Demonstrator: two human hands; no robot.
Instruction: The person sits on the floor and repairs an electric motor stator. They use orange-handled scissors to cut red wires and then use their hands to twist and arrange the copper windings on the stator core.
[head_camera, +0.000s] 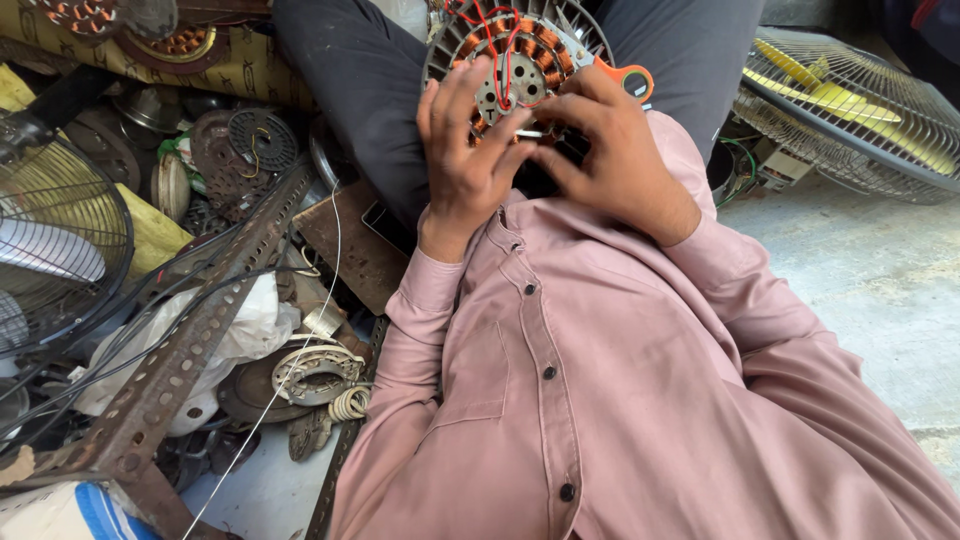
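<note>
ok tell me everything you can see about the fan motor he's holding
The fan motor is a round metal piece with a ring of copper-coloured wire coils around a pale centre plate with holes. Thin fins edge its rim, and red wires loop across its face. It is held up, face toward the camera, over the person's lap. The left hand and right hand both touch its lower part, hiding it. An orange-handled tool sits beside it.

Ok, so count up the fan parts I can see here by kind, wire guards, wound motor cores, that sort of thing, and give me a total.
Wire fan guards: 2, one at the left edge, one at the upper right over yellow blades
Copper-wound motor cores: 3, one held by the left hand and right hand, two at the top left
Total: 5
</note>
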